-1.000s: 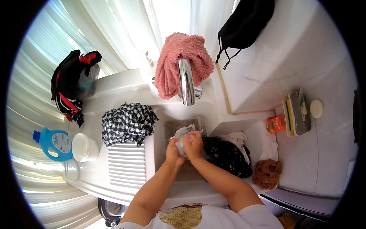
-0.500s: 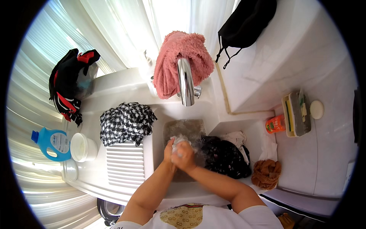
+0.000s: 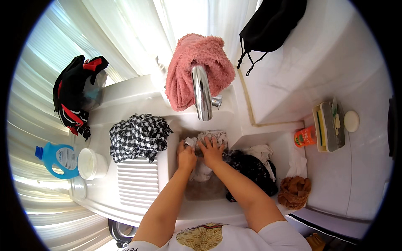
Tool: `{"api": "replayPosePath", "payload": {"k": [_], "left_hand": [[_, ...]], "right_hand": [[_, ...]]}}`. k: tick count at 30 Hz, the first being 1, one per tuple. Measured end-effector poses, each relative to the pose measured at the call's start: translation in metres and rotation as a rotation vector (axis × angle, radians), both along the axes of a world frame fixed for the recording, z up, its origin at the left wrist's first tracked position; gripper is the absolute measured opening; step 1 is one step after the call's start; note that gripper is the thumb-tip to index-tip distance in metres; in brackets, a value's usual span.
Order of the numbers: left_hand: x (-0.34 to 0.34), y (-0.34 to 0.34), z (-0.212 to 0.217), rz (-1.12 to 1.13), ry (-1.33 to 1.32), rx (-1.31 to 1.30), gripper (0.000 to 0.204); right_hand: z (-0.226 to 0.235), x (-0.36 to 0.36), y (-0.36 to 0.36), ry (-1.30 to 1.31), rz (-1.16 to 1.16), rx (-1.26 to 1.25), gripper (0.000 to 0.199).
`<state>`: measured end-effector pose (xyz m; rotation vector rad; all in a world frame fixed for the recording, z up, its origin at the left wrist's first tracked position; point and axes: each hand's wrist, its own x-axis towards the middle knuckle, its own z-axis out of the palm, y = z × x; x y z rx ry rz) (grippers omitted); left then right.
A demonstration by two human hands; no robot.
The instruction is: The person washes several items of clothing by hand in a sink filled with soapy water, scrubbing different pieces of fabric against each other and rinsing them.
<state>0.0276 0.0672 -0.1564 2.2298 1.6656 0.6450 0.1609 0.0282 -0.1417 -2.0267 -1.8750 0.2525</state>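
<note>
Both hands are down in the white sink basin (image 3: 178, 140): left hand (image 3: 186, 157) clenched on the wet pale grey cloth (image 3: 211, 138), right hand (image 3: 212, 151) spread flat, pressing it. Sodden, limp, probably heavy and slippery; best gripped in bunched folds under the chrome tap (image 3: 202, 94).

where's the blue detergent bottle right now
In the head view the blue bottle lies at the far left on the sink's ledge, just left of the white tub and below the black-and-red garment.

My hands have slid farther up the sink: my left hand (image 3: 186, 157) grips the pale cloth (image 3: 209, 138) and my right hand (image 3: 212, 151) now lies spread flat on it.
</note>
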Motion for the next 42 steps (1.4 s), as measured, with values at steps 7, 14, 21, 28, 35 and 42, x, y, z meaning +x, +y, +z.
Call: {"api": "replayPosePath", "payload": {"k": [7, 14, 21, 28, 35, 42], "left_hand": [[-0.003, 0.009, -0.045, 0.58, -0.828, -0.803, 0.023], [-0.005, -0.013, -0.037, 0.042, 0.353, -0.956, 0.03], [0.003, -0.017, -0.045, 0.214, -0.55, -0.503, 0.062], [-0.004, -0.007, -0.023, 0.38, -1.659, -1.262, 0.052], [0.004, -0.018, 0.014, 0.113, -1.892, -1.453, 0.04], [-0.005, -0.019, 0.052, -0.014, -1.912, -1.33, 0.04]], "right_hand": [[-0.013, 0.049, 0.003, -0.028, 0.126, -0.24, 0.019], [-0.006, 0.036, -0.02, -0.329, 0.42, -0.178, 0.019], [0.006, 0.028, 0.005, 0.042, -0.176, 0.092, 0.028], [0.004, -0.011, -0.005, 0.986, -0.095, -0.392, 0.032], [0.034, -0.015, -0.019, 1.113, -0.119, 0.009, 0.019], [0.071, -0.046, -0.033, 0.815, 0.005, 0.466, 0.019]]}}
